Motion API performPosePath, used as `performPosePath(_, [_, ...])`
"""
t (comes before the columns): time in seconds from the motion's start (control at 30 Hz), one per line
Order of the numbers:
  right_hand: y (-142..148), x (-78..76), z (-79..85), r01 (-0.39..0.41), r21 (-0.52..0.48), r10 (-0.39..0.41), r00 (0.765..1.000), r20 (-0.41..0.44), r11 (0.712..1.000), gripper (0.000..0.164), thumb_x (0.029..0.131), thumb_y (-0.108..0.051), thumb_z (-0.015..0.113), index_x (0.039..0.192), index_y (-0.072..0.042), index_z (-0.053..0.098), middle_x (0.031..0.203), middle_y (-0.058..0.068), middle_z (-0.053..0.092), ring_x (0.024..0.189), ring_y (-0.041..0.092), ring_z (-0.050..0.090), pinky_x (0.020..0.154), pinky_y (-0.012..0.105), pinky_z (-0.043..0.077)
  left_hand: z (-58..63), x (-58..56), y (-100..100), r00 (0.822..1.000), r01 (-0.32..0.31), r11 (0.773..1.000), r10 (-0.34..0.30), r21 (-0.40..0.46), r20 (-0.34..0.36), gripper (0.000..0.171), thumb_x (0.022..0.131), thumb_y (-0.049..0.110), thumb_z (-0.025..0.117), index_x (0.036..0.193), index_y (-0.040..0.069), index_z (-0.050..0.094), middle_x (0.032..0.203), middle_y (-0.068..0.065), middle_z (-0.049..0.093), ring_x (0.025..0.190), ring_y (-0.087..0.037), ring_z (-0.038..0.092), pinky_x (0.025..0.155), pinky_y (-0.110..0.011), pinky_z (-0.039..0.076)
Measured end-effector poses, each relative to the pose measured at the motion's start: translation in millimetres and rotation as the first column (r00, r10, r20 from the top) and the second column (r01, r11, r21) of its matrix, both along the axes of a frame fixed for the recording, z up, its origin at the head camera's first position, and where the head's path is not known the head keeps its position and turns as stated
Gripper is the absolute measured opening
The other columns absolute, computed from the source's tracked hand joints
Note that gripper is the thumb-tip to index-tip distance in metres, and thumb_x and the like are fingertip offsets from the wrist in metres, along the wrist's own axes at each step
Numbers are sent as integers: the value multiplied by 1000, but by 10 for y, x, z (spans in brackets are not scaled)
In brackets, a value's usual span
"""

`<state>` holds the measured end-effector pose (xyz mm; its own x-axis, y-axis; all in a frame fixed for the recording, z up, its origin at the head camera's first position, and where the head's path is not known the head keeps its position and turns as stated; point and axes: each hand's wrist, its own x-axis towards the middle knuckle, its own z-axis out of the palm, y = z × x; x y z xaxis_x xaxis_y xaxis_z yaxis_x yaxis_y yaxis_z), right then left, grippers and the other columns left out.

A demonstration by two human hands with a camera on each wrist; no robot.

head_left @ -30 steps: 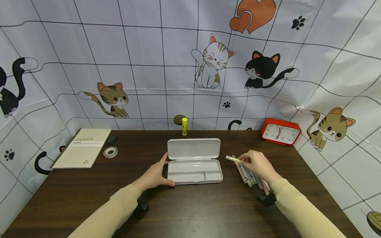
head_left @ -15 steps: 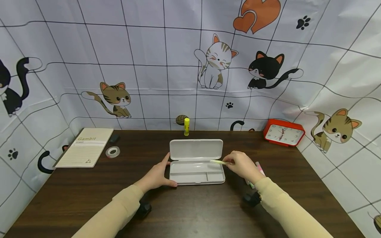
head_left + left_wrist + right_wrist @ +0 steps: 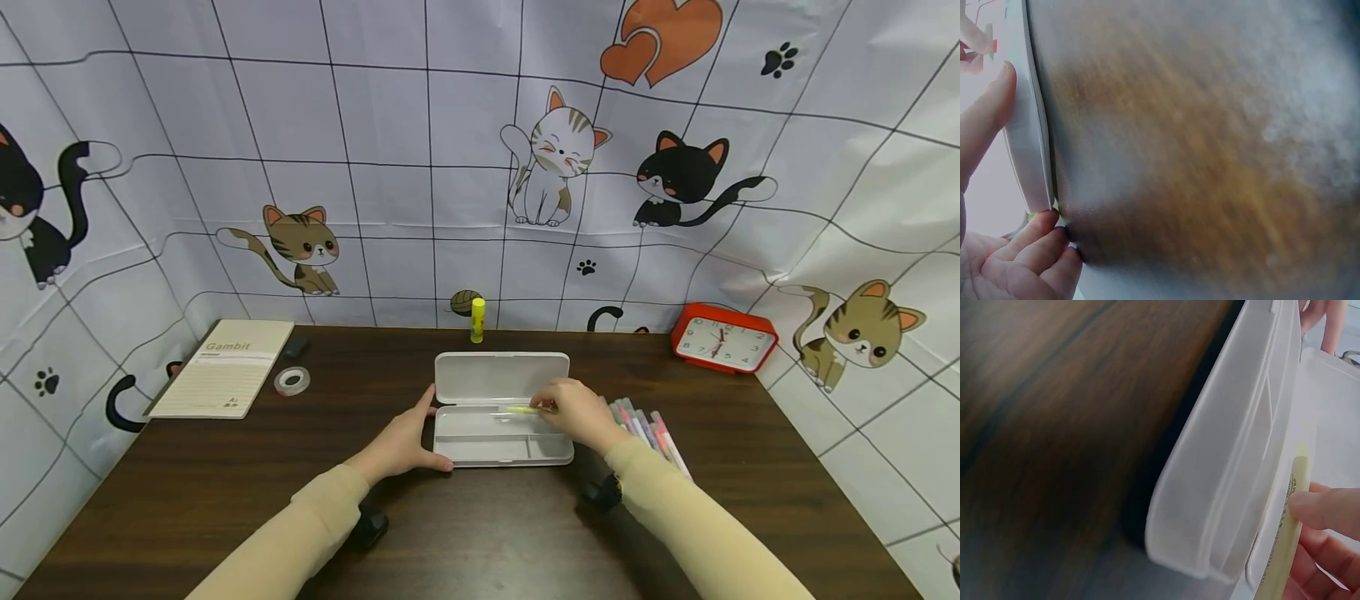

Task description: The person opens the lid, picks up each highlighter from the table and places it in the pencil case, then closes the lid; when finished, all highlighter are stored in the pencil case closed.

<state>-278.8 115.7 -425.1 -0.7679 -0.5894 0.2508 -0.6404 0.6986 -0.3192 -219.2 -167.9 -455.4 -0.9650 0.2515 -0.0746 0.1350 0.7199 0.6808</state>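
Observation:
A white pencil case [image 3: 480, 452] lies on the table with its lid [image 3: 502, 377] raised at the back. My left hand [image 3: 405, 437] holds the left end of the case, thumb at the front corner and fingers toward the back. In the left wrist view the fingers [image 3: 1038, 250] are curled against the case edge. My right hand [image 3: 573, 412] is over the right part of the case and pinches a pale yellow marker [image 3: 1285, 537] between thumb and fingers. The marker lies lengthwise above the rear compartment. Whether it touches the bottom I cannot tell.
Several pastel markers [image 3: 663, 437] lie right of the case, partly behind my right forearm. A yellow glue stick [image 3: 477, 321] stands behind the case. Farther right is a red clock [image 3: 725, 337]. A notepad [image 3: 225, 367], tape roll [image 3: 292, 381] and dark eraser-like block [image 3: 296, 347] lie left.
My right hand has carried the yellow marker leftward from the marker pile to over the case's rear compartment. My left hand keeps its place at the case. The head view has shifted slightly left.

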Motion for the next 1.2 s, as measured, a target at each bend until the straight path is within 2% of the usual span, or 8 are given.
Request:
performPosePath(0.2, [-132,-2,-4,-13,2,13,999,36,1000,10,80,-5,72,87,-11,75,78,-3,64,72,12,59,64,25,48,-1,-7,9,1000,-6,1000,6,7,-6,125,63,33,89,151,-3,7,138,-20,48,128,-37,44,104,-51,35])
performPosePath(0.5, [-173,4,7,-10,-16,11,999,34,1000,8,81,-6,72,88,-9,75,80,-1,65,75,13,60,68,28,50,29,6,19,1000,3,1000,-3,3,5,125,65,34,88,151,-2,6,139,-20,47,129,-37,43,104,-52,35])
performPosePath(0.8, [-66,-11,3,10,-70,-7,999,50,997,7,81,-6,72,87,-7,73,80,-1,65,74,12,59,68,27,50,28,13,6,1000,-2,1000,2,-12,14,125,65,35,87,152,0,5,140,-20,46,130,-38,42,105,-53,34])
performPosePath(1.03, [71,-3,17,67,-111,-60,996,70,992,8,80,-6,72,88,-6,74,78,-2,67,71,11,59,65,26,49,33,16,6,1000,-9,1000,9,-27,9,125,64,35,88,152,0,6,140,-20,47,130,-39,42,104,-53,34])
performPosePath(1.2, [194,11,25,67,-131,-59,997,58,989,9,81,-5,72,89,-5,73,80,0,69,71,10,61,65,27,51,28,9,18,1000,-8,1000,9,-30,10,125,64,36,88,152,0,6,140,-19,47,130,-38,42,105,-53,34])
